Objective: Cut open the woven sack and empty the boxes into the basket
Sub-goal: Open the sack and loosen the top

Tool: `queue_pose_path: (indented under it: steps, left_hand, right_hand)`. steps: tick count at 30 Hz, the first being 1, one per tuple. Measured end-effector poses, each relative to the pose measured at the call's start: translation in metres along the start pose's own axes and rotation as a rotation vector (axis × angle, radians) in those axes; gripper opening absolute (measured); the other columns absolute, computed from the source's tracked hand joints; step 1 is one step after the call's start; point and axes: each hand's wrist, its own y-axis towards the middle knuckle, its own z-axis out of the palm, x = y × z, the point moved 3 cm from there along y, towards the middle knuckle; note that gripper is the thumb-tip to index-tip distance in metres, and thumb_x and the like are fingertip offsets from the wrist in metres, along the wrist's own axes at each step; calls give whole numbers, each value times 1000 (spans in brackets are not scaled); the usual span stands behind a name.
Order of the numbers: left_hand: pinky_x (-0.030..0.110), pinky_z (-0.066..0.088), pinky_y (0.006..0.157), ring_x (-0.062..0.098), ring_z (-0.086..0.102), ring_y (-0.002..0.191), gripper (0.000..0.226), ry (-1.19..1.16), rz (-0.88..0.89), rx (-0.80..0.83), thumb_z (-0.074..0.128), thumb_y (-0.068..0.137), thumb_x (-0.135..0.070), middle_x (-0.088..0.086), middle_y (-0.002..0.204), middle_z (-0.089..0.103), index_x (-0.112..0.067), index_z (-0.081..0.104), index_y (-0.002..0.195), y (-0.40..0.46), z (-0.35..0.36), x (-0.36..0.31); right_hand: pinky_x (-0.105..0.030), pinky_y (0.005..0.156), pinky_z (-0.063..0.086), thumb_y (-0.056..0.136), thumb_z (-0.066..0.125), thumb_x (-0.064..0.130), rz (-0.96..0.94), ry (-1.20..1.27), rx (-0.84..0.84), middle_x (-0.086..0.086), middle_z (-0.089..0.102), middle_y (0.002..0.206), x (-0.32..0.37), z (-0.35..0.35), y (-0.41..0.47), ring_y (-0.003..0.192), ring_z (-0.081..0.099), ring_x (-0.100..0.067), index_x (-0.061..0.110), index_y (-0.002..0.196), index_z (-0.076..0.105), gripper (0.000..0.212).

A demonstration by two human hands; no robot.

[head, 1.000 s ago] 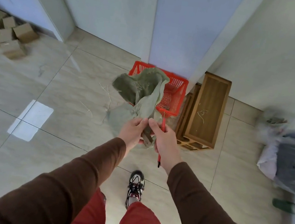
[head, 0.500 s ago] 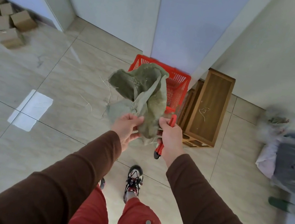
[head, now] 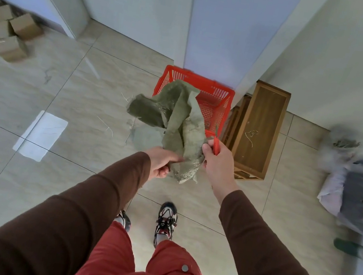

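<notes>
A limp, crumpled green woven sack (head: 178, 122) hangs in the air in front of me, over the near rim of a red plastic basket (head: 214, 94) that stands on the floor against the wall. My left hand (head: 161, 160) grips the sack's lower end. My right hand (head: 217, 160) pinches the sack's right edge and also holds a red-handled cutter (head: 216, 144). What lies inside the basket is hidden by the sack. Several small cardboard boxes (head: 7, 31) lie on the floor at the far left.
A wooden stool or crate (head: 259, 129) stands just right of the basket. A blurred pile of bags (head: 360, 188) lies at the right edge. A white slip (head: 41, 134) and loose threads lie on the tiled floor. My shoes (head: 167, 219) are below the sack.
My hands have drawn apart on the sack's lower end. The right hand moved right and up with the cutter, whose handle now points up instead of down. The sack looks more spread.
</notes>
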Motion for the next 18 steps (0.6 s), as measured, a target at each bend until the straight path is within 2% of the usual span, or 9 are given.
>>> queue_pose_path:
  steps: [3, 5, 6, 7, 9, 12, 14, 16, 18]
  left_hand:
    - [14, 23, 33, 8, 32, 35, 23, 89, 6, -46, 62, 95, -9, 5, 58, 40, -6, 50, 76, 10, 4, 1]
    - [13, 24, 33, 10, 31, 38, 21, 89, 37, -48, 65, 95, -11, 6, 58, 39, -5, 51, 80, 12, 6, 2]
    - [13, 25, 33, 12, 31, 42, 20, 90, 46, -47, 65, 94, -10, 5, 59, 39, -5, 51, 81, 12, 7, 3]
    - [13, 26, 33, 12, 30, 45, 20, 88, 51, -48, 65, 94, -9, 5, 59, 38, -6, 51, 81, 12, 8, 5]
    - [13, 24, 33, 12, 30, 44, 21, 84, 63, -52, 65, 94, -7, 5, 58, 37, -7, 50, 79, 13, 11, 9]
    - [11, 24, 31, 6, 34, 30, 23, 80, 110, -100, 64, 92, -3, 0, 46, 42, -9, 51, 74, 9, 16, 13]
    - [11, 27, 30, 0, 38, 27, 20, 56, 161, -158, 64, 91, -1, -6, 40, 45, -10, 54, 76, 7, 15, 14]
    - [13, 35, 37, 6, 46, 41, 10, 49, 191, -210, 68, 89, -6, 0, 55, 52, -10, 60, 85, 7, 12, 15]
    - [19, 43, 49, 12, 51, 55, 10, 54, 199, -215, 72, 86, -10, 5, 71, 59, -7, 64, 92, 7, 11, 18]
  right_hand:
    - [-33, 75, 53, 103, 59, 36, -49, -258, -47, 9, 64, 88, 6, -14, -5, 81, 64, -15, 25, 103, 61, 12]
    - [-33, 70, 54, 98, 56, 55, -138, -443, -99, 12, 62, 87, 21, -24, -16, 74, 64, -10, 27, 107, 53, 30]
    - [-32, 65, 52, 98, 49, 62, -201, -489, -96, 11, 61, 84, 33, -27, -22, 69, 62, -9, 27, 106, 49, 36]
    - [-32, 62, 49, 102, 40, 62, -254, -502, -58, 10, 61, 83, 45, -27, -27, 66, 60, -10, 26, 106, 48, 37]
    - [-34, 62, 44, 108, 30, 45, -312, -543, 84, 5, 59, 83, 65, -19, -31, 65, 55, -13, 19, 111, 50, 33]
    - [-37, 63, 45, 108, 39, 27, -273, -752, 327, -3, 62, 88, 69, -2, -29, 73, 61, -21, 13, 112, 52, 20]
    - [-42, 74, 53, 104, 44, 23, -208, -946, 422, -8, 67, 97, 59, 0, -29, 87, 67, -30, 11, 110, 55, 18]
    - [-44, 80, 59, 100, 47, 17, -154, -1044, 487, -10, 74, 97, 49, -6, -32, 91, 73, -31, 7, 107, 61, 18]
    - [-42, 78, 63, 100, 47, 13, -73, -1027, 572, -10, 79, 89, 41, -10, -39, 82, 78, -27, 6, 106, 64, 19]
